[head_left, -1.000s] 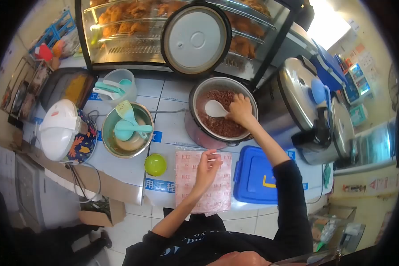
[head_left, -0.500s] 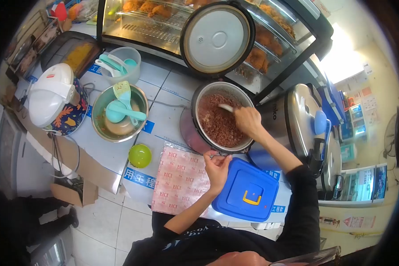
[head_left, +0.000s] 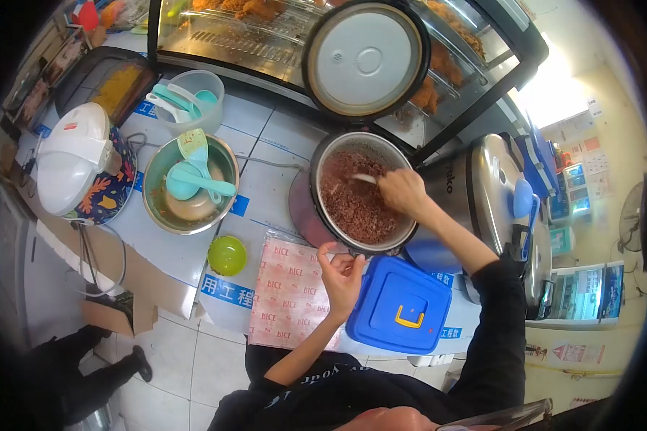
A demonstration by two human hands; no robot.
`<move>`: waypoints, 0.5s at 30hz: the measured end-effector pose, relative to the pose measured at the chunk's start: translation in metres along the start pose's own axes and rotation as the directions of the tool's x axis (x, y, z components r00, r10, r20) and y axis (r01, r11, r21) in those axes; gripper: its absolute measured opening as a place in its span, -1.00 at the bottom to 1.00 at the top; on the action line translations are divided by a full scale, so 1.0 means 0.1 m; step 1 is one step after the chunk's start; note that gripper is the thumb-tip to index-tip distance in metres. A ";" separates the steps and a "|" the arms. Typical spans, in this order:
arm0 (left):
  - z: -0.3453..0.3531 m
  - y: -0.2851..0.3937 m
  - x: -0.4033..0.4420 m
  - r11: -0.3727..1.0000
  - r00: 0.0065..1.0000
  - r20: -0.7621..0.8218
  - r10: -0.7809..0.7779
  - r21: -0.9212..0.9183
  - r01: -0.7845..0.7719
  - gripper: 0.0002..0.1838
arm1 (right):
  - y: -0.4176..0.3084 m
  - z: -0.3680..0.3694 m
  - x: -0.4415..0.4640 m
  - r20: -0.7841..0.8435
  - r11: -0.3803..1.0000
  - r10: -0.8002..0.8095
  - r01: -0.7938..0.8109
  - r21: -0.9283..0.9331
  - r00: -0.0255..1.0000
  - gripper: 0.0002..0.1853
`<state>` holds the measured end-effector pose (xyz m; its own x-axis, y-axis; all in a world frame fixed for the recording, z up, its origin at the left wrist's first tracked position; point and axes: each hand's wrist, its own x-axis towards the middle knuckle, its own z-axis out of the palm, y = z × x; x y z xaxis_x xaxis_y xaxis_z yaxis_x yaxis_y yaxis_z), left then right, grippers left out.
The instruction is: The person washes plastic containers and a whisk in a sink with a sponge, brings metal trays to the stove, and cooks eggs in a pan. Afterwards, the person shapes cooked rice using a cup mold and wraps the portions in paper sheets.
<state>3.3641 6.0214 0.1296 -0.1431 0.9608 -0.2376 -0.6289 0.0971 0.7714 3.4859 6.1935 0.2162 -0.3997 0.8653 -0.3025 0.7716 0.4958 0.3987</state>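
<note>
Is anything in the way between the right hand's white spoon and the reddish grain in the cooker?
Nothing visible is: the right hand holds the white spoon inside the open cooker's mouth, at the reddish grain. The lid stands raised beyond.

The grains (head_left: 361, 210) are coloured reddish-brown, and the scoop (head_left: 364, 178) whitish. The pink sheets (head_left: 286, 291) are printed with red letters (head_left: 281, 251), while the blue box (head_left: 381, 302) is marked by a yellow handle (head_left: 410, 316). Lime green is seen on the small bowl (head_left: 227, 256), and the white-lidded, dark blue cooker (head_left: 86, 161) is decorated with orange leaves (head_left: 97, 192).
</note>
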 end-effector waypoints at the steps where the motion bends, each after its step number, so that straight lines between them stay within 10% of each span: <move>1: -0.05 0.04 0.03 1.000 1.000 0.007 0.004 0.028 -0.004 -0.48 | -0.06 -0.08 -0.07 0.070 1.000 0.007 -0.007 0.012 0.998 -0.87; 6: -0.24 0.20 0.17 0.998 0.996 0.092 0.001 0.064 -0.007 -0.47 | -0.04 -0.22 0.19 -0.077 0.973 0.228 -0.230 -0.015 0.971 -0.88; 15: -0.31 0.22 0.19 0.997 0.992 0.122 -0.030 0.070 0.022 -0.47 | -0.33 -0.20 -0.12 0.138 0.991 -0.136 0.133 0.032 0.981 -0.86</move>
<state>3.3239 6.0339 0.1236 -0.0299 0.9819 -0.1871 -0.5772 0.1359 0.8052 3.4557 6.1686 0.2240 -0.4292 0.7710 -0.4704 0.7266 0.6042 0.3272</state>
